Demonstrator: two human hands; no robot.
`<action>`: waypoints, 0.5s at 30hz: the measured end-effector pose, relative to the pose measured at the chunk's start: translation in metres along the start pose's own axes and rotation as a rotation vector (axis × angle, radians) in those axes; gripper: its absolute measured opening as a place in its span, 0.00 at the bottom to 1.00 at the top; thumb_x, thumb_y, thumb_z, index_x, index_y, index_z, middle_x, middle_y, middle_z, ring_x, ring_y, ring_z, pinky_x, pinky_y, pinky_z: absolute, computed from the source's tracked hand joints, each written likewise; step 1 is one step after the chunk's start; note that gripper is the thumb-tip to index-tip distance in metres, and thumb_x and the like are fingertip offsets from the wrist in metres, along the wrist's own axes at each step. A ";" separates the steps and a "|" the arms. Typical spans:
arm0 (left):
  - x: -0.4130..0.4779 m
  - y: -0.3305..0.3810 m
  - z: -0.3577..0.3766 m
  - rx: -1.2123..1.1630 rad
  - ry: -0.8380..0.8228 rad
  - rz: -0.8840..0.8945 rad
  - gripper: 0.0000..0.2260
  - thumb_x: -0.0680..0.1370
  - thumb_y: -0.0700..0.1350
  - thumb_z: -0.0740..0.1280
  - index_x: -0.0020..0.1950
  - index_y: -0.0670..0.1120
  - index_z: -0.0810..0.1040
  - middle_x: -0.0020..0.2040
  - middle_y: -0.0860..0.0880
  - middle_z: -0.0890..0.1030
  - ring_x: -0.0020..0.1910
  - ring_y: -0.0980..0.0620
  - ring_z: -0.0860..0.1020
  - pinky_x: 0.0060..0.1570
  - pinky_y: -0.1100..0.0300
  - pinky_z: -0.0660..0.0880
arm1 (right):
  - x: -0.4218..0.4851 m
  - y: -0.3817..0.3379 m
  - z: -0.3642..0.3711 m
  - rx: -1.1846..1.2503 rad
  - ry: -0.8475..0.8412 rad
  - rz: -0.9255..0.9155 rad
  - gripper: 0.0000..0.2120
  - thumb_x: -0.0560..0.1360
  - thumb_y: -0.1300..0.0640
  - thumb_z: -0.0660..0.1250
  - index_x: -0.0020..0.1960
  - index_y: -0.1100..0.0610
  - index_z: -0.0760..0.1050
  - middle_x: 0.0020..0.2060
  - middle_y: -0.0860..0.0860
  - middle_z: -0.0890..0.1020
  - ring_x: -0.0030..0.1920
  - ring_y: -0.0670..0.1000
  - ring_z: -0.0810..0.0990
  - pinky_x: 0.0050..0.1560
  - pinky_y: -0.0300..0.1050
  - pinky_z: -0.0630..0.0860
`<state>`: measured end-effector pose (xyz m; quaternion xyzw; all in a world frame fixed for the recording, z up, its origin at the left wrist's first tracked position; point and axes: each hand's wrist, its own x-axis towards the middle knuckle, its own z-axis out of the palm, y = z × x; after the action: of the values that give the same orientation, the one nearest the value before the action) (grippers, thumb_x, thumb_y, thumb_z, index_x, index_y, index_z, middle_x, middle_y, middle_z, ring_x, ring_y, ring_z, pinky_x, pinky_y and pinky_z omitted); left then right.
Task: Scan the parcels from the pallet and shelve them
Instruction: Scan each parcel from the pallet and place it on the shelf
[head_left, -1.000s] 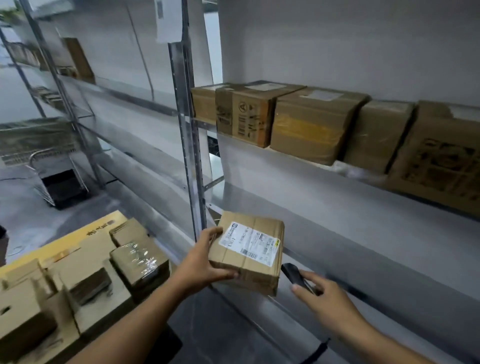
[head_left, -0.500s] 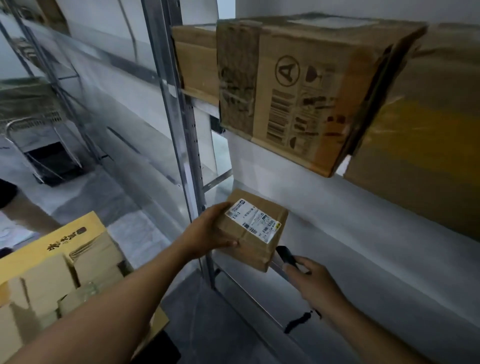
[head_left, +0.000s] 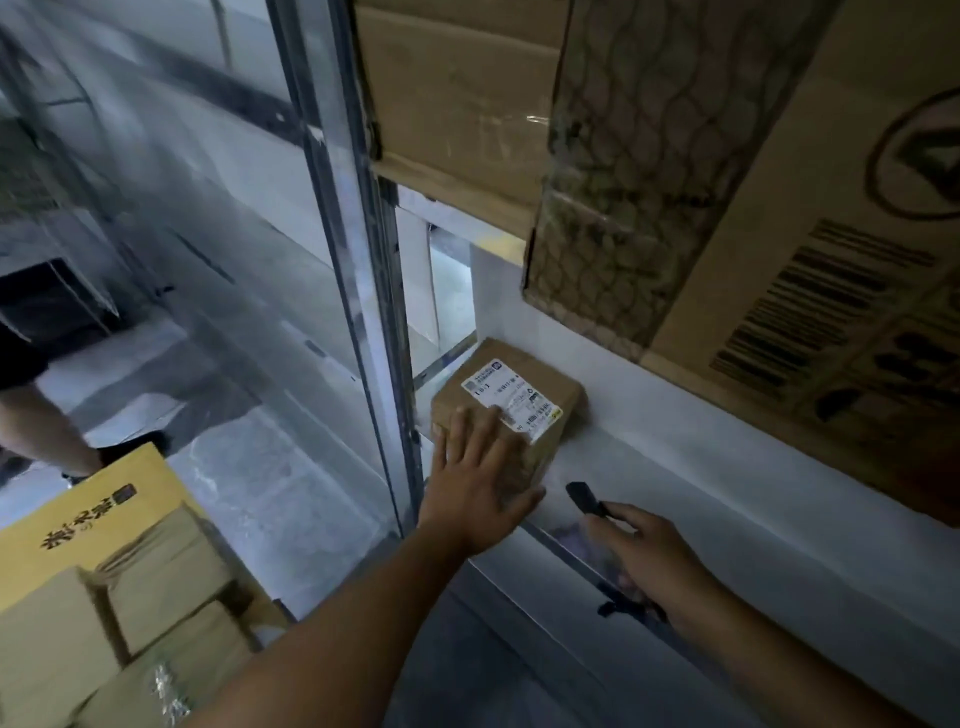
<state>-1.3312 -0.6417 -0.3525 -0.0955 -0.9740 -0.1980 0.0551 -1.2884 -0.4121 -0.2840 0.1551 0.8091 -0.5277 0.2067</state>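
The parcel sits label-up on the lower shelf beside the upright, with the left hand flat on it, grip slack and fingers straight. A light, level push should square it against the back wall. The right hand has its grip wrapped round the scanner.

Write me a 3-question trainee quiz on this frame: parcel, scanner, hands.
1. True or false: the small parcel sits on the shelf.
2. Which hand holds the black scanner? A) left B) right C) neither
3. Fill in: the left hand lies on the parcel with fingers ____.

Key:
1. True.
2. B, the right hand.
3. Straight.
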 end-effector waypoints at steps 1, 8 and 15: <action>0.006 -0.007 -0.005 -0.015 -0.008 -0.004 0.37 0.76 0.77 0.50 0.81 0.60 0.55 0.85 0.53 0.44 0.81 0.43 0.33 0.78 0.33 0.46 | -0.008 0.002 -0.004 0.001 0.015 0.013 0.02 0.72 0.39 0.70 0.43 0.32 0.82 0.30 0.44 0.84 0.26 0.43 0.81 0.24 0.36 0.73; 0.019 -0.018 -0.034 0.004 -0.112 0.009 0.49 0.69 0.83 0.44 0.83 0.56 0.51 0.84 0.47 0.41 0.81 0.38 0.35 0.77 0.38 0.34 | -0.067 0.043 -0.015 -0.008 0.186 0.047 0.12 0.76 0.45 0.71 0.58 0.44 0.82 0.32 0.43 0.84 0.28 0.41 0.79 0.26 0.34 0.69; -0.030 0.056 -0.025 -0.199 -0.191 0.385 0.40 0.74 0.77 0.56 0.81 0.56 0.60 0.84 0.51 0.54 0.83 0.44 0.43 0.79 0.37 0.43 | -0.155 0.075 -0.041 -0.026 0.357 0.002 0.18 0.74 0.37 0.69 0.63 0.36 0.76 0.53 0.34 0.80 0.50 0.34 0.80 0.51 0.33 0.78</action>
<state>-1.2884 -0.6063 -0.3132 -0.3027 -0.9143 -0.2689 -0.0103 -1.1262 -0.3497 -0.2509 0.2444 0.8396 -0.4811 0.0624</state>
